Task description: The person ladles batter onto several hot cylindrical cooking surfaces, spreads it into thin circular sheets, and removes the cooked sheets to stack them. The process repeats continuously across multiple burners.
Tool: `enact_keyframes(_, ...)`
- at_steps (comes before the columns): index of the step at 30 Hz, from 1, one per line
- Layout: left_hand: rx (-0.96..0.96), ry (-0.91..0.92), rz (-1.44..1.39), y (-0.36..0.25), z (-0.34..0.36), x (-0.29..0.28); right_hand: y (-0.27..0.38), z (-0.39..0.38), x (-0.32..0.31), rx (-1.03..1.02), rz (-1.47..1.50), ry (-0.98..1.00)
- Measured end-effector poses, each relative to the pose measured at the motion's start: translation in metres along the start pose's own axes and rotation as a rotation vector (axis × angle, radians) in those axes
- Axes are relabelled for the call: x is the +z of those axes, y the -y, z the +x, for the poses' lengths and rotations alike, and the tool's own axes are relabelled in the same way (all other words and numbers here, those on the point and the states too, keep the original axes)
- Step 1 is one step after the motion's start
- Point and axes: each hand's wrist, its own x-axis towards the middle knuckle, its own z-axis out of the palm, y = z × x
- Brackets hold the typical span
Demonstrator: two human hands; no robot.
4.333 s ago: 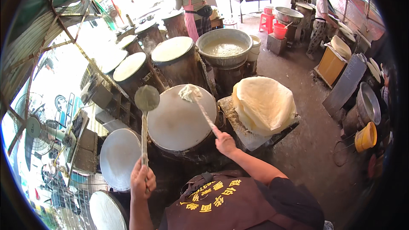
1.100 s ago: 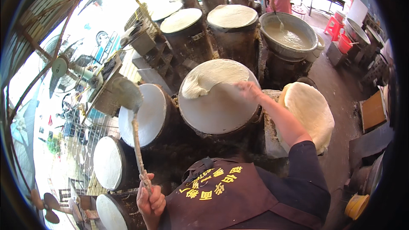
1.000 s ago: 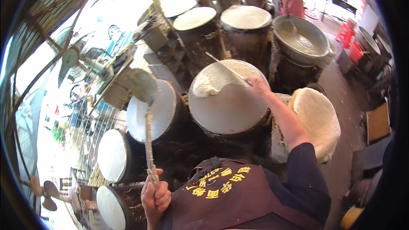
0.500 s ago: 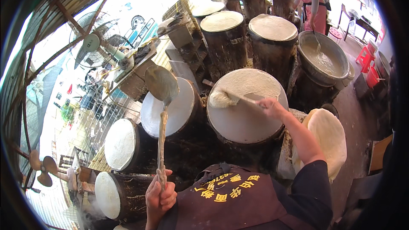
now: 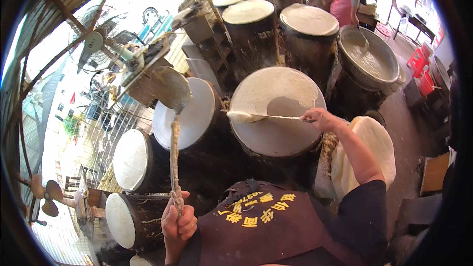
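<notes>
My left hand [image 5: 178, 220] is closed around the handle of a long ladle [image 5: 171, 88], which stands upright with its round metal bowl at the top. That bowl overlaps the view of a white round drum top [image 5: 189, 123]. With my right hand [image 5: 321, 119] I grip the thin handle of a brush [image 5: 244, 117]. Its batter-coated head lies at the left rim of the nearest large round drum top [image 5: 276, 143]. Pale batter [image 5: 286, 79] covers the far part of this surface, and a smooth grey area shows in the middle and near part.
Several dark drums with pale round tops [image 5: 248, 11] stand ahead and at left. A co-worker's hand [image 5: 355, 19] holds a ladle in a wide batter pot [image 5: 347, 44]. Pale round sheets [image 5: 379, 148] are stacked at right. A fan [image 5: 93, 42] stands at left.
The brush head has moved to the drum top's left rim, and its handle lies more level. My right hand has shifted right over the drum top. The whole view has shifted slightly.
</notes>
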Motion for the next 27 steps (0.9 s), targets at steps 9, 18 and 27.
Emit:
enact_keyframes(9, 0.009, 0.036, 0.004, 0.004, -0.001, 0.007, -0.001, 0.035, 0.004, -0.001, -0.229, -0.140)
enact_keyframes(18, 0.021, -0.035, -0.027, 0.021, -0.016, 0.017, -0.016, -0.001, -0.036, 0.097, -0.333, -0.185)
enact_keyframes(27, -0.105, -0.001, -0.045, 0.015, -0.006, 0.010, 0.053, -0.100, -0.025, 0.108, -0.342, -0.179)
